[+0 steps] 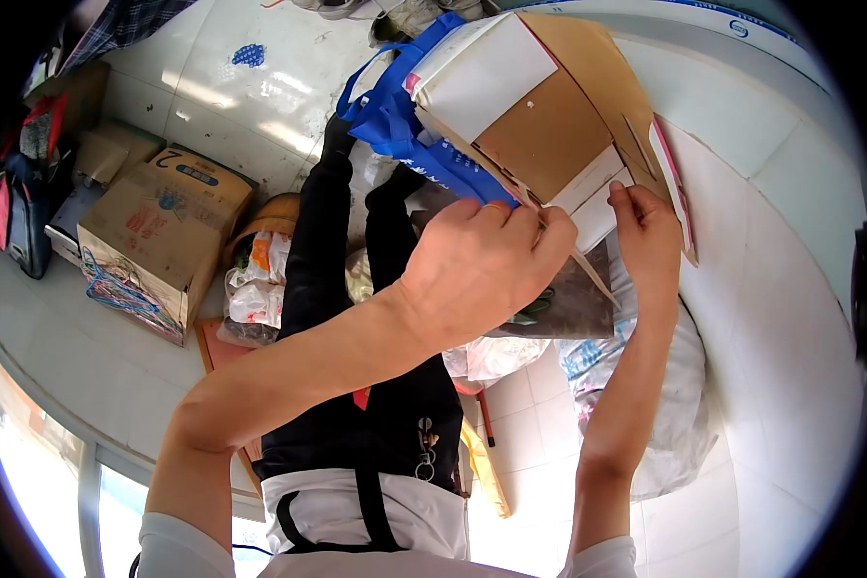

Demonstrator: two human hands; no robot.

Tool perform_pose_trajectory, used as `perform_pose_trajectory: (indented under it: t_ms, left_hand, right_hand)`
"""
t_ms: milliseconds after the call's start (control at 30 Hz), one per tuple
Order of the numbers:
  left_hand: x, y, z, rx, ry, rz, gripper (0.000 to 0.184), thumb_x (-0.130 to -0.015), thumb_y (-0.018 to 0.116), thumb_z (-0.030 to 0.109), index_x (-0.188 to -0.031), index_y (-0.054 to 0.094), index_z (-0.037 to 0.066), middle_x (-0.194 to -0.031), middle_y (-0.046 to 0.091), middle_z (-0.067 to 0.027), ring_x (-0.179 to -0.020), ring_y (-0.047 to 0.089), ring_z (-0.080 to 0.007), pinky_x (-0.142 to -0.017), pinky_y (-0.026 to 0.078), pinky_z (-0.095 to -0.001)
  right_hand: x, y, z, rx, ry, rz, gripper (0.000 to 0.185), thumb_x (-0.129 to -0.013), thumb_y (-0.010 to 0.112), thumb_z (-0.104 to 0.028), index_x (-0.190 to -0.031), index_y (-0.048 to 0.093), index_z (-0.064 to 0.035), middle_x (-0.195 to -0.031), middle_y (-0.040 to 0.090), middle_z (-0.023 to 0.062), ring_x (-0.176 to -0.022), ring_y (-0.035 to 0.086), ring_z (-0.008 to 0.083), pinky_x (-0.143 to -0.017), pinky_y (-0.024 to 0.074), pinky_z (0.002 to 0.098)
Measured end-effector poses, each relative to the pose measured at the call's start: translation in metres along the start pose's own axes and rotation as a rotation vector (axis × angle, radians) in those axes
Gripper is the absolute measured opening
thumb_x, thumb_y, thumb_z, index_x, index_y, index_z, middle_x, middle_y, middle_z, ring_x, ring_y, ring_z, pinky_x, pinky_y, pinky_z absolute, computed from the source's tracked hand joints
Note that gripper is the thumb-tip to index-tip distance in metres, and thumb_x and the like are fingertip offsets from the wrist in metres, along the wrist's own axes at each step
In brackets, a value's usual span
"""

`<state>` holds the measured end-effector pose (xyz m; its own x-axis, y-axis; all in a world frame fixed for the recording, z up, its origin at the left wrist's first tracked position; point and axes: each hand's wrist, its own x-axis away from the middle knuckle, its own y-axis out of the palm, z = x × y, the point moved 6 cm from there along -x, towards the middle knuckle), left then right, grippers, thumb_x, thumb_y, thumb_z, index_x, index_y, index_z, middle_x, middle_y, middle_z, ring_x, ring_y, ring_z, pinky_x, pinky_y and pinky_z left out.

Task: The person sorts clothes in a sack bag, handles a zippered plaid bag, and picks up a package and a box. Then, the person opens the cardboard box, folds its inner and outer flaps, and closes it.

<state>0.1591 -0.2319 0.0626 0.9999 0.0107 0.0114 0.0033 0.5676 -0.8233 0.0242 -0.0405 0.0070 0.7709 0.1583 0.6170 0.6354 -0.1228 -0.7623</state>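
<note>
Nearest, a thin edge flap [597, 277] of the open cardboard box [539, 130] is gripped in the curled left hand [482, 265], while thumb and forefinger of the right hand [650, 231] are drawn together by a white inner panel [588, 183]; whether anything is pinched there cannot be told. The box, beyond the hands and beside the blue bag [395, 118], is judged light, stiff but easily creased, best held at its folded corners.
</note>
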Motion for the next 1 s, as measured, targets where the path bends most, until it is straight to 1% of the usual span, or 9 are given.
perform_pose_trajectory:
  t_ms: [67, 167, 267, 367, 500, 600, 700, 800, 1000]
  left_hand:
    - [0.029, -0.011, 0.001, 0.006, 0.003, -0.053, 0.025, -0.075, 0.070, 0.016, -0.097, 0.064, 0.004, -0.071, 0.060, -0.0003, -0.062, 0.062, -0.0126, -0.056, 0.047, -0.0247]
    - [0.065, -0.009, -0.006, -0.026, -0.016, -0.143, 0.024, -0.074, 0.069, 0.013, -0.096, 0.065, 0.003, -0.072, 0.059, -0.0018, -0.062, 0.062, -0.0136, -0.057, 0.049, -0.0262]
    - [0.078, 0.000, -0.015, -0.073, -0.043, -0.284, 0.024, -0.074, 0.070, 0.011, -0.097, 0.065, 0.004, -0.077, 0.062, -0.0042, -0.069, 0.066, -0.0173, -0.060, 0.052, -0.0296]
    - [0.076, 0.013, -0.021, -0.065, -0.071, -0.501, 0.022, -0.075, 0.072, 0.011, -0.095, 0.066, 0.005, -0.081, 0.065, -0.0052, -0.074, 0.069, -0.0206, -0.065, 0.054, -0.0323]
    - [0.061, 0.027, -0.030, -0.135, -0.078, -0.675, 0.016, -0.077, 0.073, 0.013, -0.090, 0.066, 0.007, -0.084, 0.066, -0.0053, -0.079, 0.070, -0.0234, -0.070, 0.056, -0.0345]
    - [0.033, 0.034, -0.045, -0.124, -0.091, -0.450, 0.019, -0.078, 0.071, 0.009, -0.096, 0.067, 0.005, -0.093, 0.066, -0.0072, -0.089, 0.069, -0.0251, -0.076, 0.056, -0.0362]
    - [0.009, 0.039, -0.063, -0.068, -0.141, -0.286, 0.034, -0.080, 0.068, 0.004, -0.113, 0.065, 0.002, -0.115, 0.064, -0.0125, -0.113, 0.064, -0.0298, -0.090, 0.055, -0.0394]
    - [-0.007, 0.038, -0.066, -0.099, -0.086, -0.138, 0.049, -0.082, 0.065, 0.001, -0.130, 0.057, 0.001, -0.137, 0.055, -0.0159, -0.130, 0.052, -0.0349, -0.104, 0.050, -0.0436]
    - [-0.012, 0.069, -0.061, -0.088, -0.095, -0.135, 0.050, -0.086, 0.065, 0.002, -0.135, 0.055, 0.005, -0.151, 0.043, -0.0167, -0.141, 0.041, -0.0387, -0.113, 0.043, -0.0473]
  right_hand:
    - [0.006, 0.002, -0.005, -0.079, -0.103, 0.081, 0.024, -0.102, 0.062, -0.024, -0.113, 0.071, -0.0043, -0.087, 0.072, 0.0137, -0.074, 0.066, 0.0247, -0.072, 0.0527, 0.0350]
    - [0.003, 0.003, -0.002, -0.072, -0.116, 0.149, 0.024, -0.104, 0.059, -0.021, -0.120, 0.069, -0.0058, -0.097, 0.074, 0.0139, -0.083, 0.071, 0.0245, -0.079, 0.0551, 0.0354]
    - [-0.010, 0.020, 0.011, -0.120, -0.037, 0.101, 0.034, -0.106, 0.056, -0.021, -0.135, 0.063, -0.0068, -0.117, 0.072, 0.0107, -0.101, 0.068, 0.0175, -0.089, 0.0538, 0.0315]
    - [-0.049, 0.062, 0.064, -0.186, -0.012, -0.049, 0.041, -0.107, 0.053, -0.020, -0.142, 0.053, 0.0007, -0.130, 0.067, 0.0131, -0.112, 0.067, 0.0220, -0.096, 0.0536, 0.0336]
    - [-0.043, 0.068, 0.043, -0.662, 0.290, -0.175, 0.050, -0.105, 0.056, -0.024, -0.144, 0.048, 0.0057, -0.135, 0.063, 0.0159, -0.123, 0.064, 0.0253, -0.103, 0.0525, 0.0362]
    - [-0.046, 0.077, 0.046, -0.715, 0.347, -0.221, 0.052, -0.101, 0.063, -0.034, -0.140, 0.054, -0.0004, -0.134, 0.063, 0.0140, -0.124, 0.063, 0.0239, -0.103, 0.0518, 0.0377]
    - [-0.047, 0.082, 0.035, -0.706, 0.381, -0.266, 0.049, -0.100, 0.064, -0.039, -0.135, 0.059, -0.0042, -0.134, 0.064, 0.0127, -0.122, 0.064, 0.0231, -0.101, 0.0510, 0.0358]
    - [-0.051, 0.085, 0.054, -0.742, 0.468, -0.140, 0.050, -0.096, 0.070, -0.046, -0.128, 0.065, -0.0080, -0.123, 0.069, 0.0096, -0.113, 0.067, 0.0206, -0.098, 0.0504, 0.0350]
    - [-0.041, 0.077, 0.033, -0.792, 0.406, -0.071, 0.052, -0.092, 0.075, -0.046, -0.125, 0.067, -0.0075, -0.113, 0.071, 0.0089, -0.106, 0.068, 0.0204, -0.096, 0.0516, 0.0364]
